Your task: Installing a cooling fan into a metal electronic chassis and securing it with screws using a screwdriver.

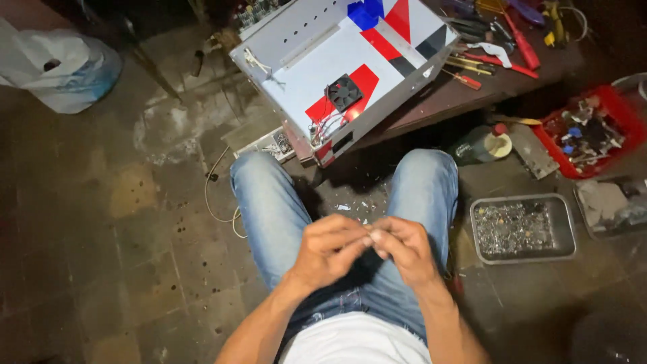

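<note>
Both hands meet over the lap, the left hand and right hand with fingertips pinched together on something too small to make out. The white metal case with red panels lies straight ahead on the desk, equally near either hand.

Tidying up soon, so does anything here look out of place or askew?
Yes. The white metal case with red and blue patches hangs tilted over the table edge, loose wires dangling. Small white scraps litter the floor.

metal case with fan | red bin | screw tray | white bag
</note>
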